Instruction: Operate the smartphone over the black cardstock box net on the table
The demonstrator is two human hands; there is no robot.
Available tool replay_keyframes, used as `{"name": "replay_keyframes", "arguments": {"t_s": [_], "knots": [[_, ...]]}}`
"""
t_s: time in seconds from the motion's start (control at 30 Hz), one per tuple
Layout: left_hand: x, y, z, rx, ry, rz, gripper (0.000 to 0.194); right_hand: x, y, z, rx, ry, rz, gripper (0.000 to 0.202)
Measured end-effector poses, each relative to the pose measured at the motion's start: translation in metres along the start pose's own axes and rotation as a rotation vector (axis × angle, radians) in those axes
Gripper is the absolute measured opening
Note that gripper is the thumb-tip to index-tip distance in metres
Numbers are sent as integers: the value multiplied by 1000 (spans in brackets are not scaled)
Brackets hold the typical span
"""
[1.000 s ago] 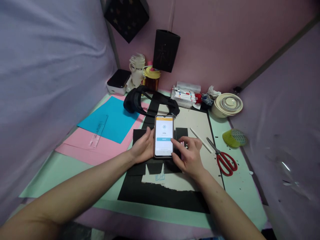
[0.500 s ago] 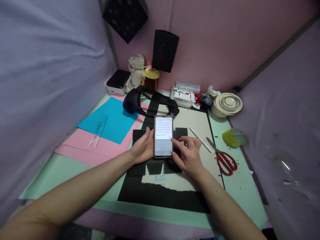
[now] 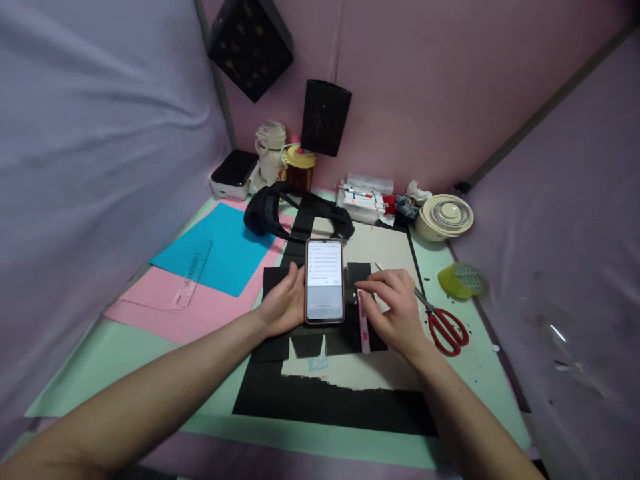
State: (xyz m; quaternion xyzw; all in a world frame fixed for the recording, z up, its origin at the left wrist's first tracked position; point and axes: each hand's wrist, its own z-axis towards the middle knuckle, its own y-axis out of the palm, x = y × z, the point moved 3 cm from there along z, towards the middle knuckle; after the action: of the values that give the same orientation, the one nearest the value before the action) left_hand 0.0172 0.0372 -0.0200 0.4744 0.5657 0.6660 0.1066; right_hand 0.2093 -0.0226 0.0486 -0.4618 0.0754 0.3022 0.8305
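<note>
A phone (image 3: 325, 283) with a lit screen of text lines is held upright in my left hand (image 3: 284, 301), which grips it from its left edge. My right hand (image 3: 394, 307) hovers to the right of the phone, apart from it, with bent fingers and nothing visible between them. Just below its fingertips lies a pink cutter-like tool (image 3: 364, 327). Black cut paper (image 3: 320, 400) and a pale board (image 3: 350, 377) with blue writing are under the hands.
Red-handled scissors (image 3: 447, 330) lie to the right, near a yellow-green tape roll (image 3: 461, 280). A black headset (image 3: 297, 213) sits behind the phone. Blue paper (image 3: 220, 247), pink paper (image 3: 150, 293) and a clear ruler (image 3: 194, 275) are at left. Black paper boxes hang above.
My right hand has moved right, off the phone screen, uncovering the pink tool. My left hand still holds the phone. The whole view has shifted slightly.
</note>
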Motion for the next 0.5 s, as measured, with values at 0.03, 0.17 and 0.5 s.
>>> {"name": "replay_keyframes", "arguments": {"t_s": [0.03,0.17,0.5], "knots": [[0,0,0,-9,1,-6,62,0,-6,8,-43,18,20,15],[0,1,0,-10,16,-16,62,5,-18,42,-83,84,154,16],[5,5,-2,-12,37,-29,60,38,46,69,-229,660,700,33]]}}
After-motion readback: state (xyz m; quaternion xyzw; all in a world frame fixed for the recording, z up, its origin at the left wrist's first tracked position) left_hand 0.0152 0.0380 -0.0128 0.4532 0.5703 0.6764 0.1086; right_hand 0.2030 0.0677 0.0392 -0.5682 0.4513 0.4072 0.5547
